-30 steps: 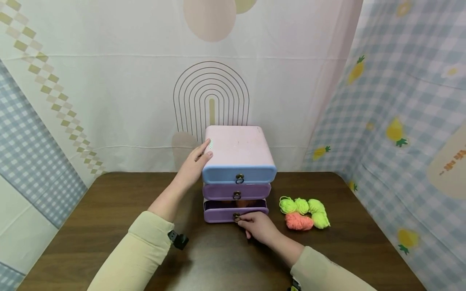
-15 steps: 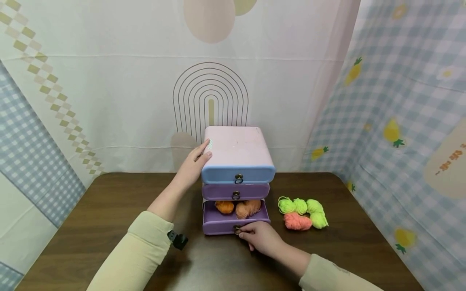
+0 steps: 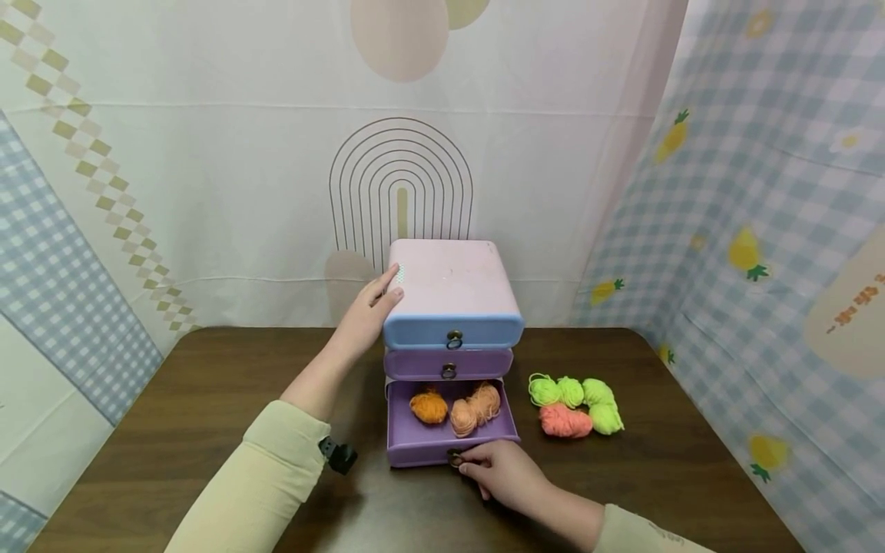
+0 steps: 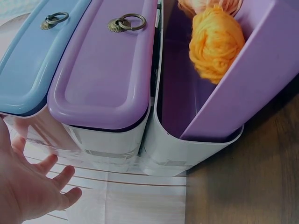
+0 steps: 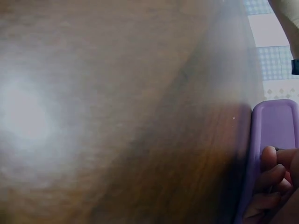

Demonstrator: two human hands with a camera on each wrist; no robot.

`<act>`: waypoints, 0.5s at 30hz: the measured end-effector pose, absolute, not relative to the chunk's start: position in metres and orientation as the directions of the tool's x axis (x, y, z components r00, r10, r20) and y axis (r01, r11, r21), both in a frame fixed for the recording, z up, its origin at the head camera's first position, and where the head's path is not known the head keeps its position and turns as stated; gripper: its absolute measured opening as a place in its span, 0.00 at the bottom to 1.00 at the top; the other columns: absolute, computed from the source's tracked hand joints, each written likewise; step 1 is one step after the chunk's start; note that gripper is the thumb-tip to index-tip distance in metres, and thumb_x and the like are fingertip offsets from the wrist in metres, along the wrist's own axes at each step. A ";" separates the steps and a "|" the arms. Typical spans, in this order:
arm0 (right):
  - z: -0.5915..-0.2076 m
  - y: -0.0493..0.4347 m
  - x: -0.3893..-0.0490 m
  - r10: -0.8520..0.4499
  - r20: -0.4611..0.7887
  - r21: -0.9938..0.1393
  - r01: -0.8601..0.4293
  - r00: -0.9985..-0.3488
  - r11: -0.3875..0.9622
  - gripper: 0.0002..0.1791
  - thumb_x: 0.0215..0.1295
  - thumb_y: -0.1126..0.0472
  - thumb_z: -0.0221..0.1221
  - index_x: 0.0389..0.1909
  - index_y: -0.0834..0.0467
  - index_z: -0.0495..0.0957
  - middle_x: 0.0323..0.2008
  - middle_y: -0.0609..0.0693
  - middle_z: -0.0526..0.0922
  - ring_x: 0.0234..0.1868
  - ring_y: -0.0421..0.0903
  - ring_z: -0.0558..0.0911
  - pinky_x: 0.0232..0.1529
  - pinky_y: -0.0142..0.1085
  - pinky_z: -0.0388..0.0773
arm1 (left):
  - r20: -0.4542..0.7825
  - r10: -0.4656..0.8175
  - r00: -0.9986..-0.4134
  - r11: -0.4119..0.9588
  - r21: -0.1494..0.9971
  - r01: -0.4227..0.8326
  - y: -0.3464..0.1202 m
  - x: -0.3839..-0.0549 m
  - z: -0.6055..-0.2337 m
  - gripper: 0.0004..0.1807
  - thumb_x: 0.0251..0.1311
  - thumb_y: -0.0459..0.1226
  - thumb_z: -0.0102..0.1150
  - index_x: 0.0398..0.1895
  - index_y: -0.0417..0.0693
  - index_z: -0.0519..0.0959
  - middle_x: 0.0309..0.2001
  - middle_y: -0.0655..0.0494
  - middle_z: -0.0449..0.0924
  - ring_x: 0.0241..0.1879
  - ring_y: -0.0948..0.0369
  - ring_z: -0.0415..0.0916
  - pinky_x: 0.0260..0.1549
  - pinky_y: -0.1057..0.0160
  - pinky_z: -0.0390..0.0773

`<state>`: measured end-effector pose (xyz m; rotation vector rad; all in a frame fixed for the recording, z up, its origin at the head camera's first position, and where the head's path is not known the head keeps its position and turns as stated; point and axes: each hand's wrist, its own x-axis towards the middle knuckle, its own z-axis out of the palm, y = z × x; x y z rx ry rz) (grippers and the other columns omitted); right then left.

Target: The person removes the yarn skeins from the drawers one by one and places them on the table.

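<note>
A small drawer chest (image 3: 452, 276) with a pink top stands on the table, its blue top drawer (image 3: 415, 332) and purple middle drawer (image 3: 415, 365) closed. The purple bottom drawer (image 3: 418, 455) is pulled well out. Inside it lie an orange yarn ball (image 3: 429, 406) and a peach yarn skein (image 3: 475, 409). My right hand (image 3: 508, 475) pinches the ring pull (image 3: 455, 458) on that drawer's front. My left hand (image 3: 362, 319) rests against the chest's upper left side, fingers spread in the left wrist view. In the right wrist view the right fingers (image 5: 270, 179) curl at the purple front.
Right of the chest, yellow-green yarn skeins (image 3: 604, 405) and a coral skein (image 3: 565, 421) lie on the brown wooden table (image 3: 242, 384). Behind the table hangs a patterned cloth (image 3: 263, 192), with a checked cloth (image 3: 747, 192) along the right side.
The bottom drawer has slid out toward me, drawn by my right hand, and the orange and peach yarn inside has come into view. My left hand has stayed on the chest.
</note>
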<state>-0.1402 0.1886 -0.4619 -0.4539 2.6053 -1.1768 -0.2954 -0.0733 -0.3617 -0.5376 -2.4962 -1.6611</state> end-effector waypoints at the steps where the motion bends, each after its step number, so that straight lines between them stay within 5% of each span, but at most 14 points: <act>1: -0.462 0.189 -0.139 -0.375 -0.095 -0.762 -0.175 -0.922 0.623 0.08 0.68 0.57 0.61 0.39 0.54 0.87 0.09 0.39 0.70 0.11 0.37 0.70 0.15 0.31 0.66 | 0.267 0.235 -0.934 0.346 0.875 0.337 -0.073 -0.295 -0.362 0.32 0.72 0.57 0.44 0.78 0.67 0.56 0.77 0.49 0.50 0.74 0.50 0.52 0.70 0.45 0.54; 15: -0.465 0.189 -0.127 -0.370 -0.074 -0.765 -0.185 -0.926 0.617 0.09 0.67 0.56 0.63 0.42 0.54 0.88 0.09 0.38 0.71 0.11 0.36 0.70 0.15 0.31 0.68 | 0.264 0.236 -0.935 0.338 0.880 0.334 -0.073 -0.295 -0.361 0.32 0.73 0.57 0.44 0.78 0.67 0.56 0.77 0.49 0.50 0.74 0.49 0.51 0.71 0.45 0.53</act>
